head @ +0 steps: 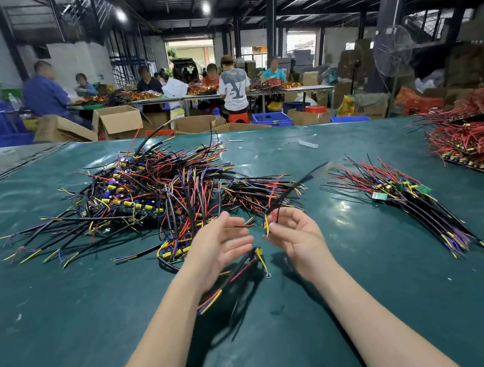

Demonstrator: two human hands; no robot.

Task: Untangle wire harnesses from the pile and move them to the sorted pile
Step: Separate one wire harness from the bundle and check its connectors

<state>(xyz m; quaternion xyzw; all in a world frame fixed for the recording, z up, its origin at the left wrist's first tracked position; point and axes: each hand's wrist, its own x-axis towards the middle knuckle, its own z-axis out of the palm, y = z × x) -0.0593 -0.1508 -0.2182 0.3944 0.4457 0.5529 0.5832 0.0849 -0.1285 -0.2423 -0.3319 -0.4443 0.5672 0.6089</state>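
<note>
- Lower bundle [234, 278]: black sleeve with red, yellow and purple leads and a ring terminal [269, 276], hanging blurred just above the table [67, 311] beneath the hands. What carries it cannot be determined.
- Left hand [221, 247]: fingers straight and loosely spread, palm turned inward, with no grip evident. A thin red lead passes by the fingertips.
- Right hand [297, 237]: fingers curled, pinching the harness [295, 184] at its coloured lead ends. The black strand runs up and away, motion-blurred.
- Handling assessment: the harness is judged light, limp and springy, and the loose leads and terminals are liable to snag neighbours. Best hold is on the sleeved trunk, not on single leads. Draw it out lengthwise.
- Tangled pile [150, 191]: ahead and left, with its near edge just beyond the left hand, strands crossing in all directions.
- Sorted pile [403, 194]: ahead and right, apart from the hands, strands lying roughly parallel.
- Red-wire heap [472, 136]: far right edge, well apart from both.
</note>
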